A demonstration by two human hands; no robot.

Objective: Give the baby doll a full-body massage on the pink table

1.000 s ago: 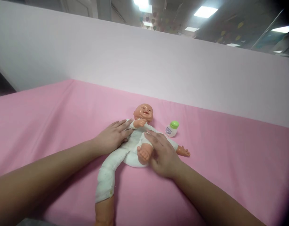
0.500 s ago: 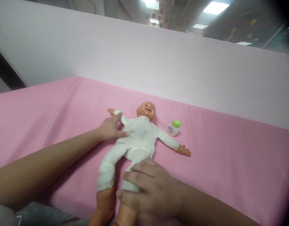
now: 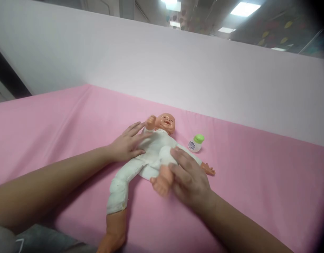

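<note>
A baby doll [image 3: 154, 149] with a bare plastic head and a white cloth body lies on its back. My left hand [image 3: 127, 142] lies open on the side of the doll's chest, fingers stretched, against the base of an arm that is bent up, its small fist beside the head. My right hand [image 3: 192, 177] is closed round the side of the doll's other leg [image 3: 166, 175], which is folded up so that its foot points at me. The remaining leg [image 3: 118, 200] lies straight. Motion blurs the raised foot.
A small bottle [image 3: 196, 143] with a green cap stands by the doll's outstretched arm. Pink sheeting [image 3: 251, 182] covers the surface, and a white panel [image 3: 162, 66] rises behind it. The surface's near edge shows at the lower left.
My right hand has lifted the doll's leg from lying straight to folded up toward the belly. By my left hand, the doll's arm has swung up from outstretched to beside the head.
</note>
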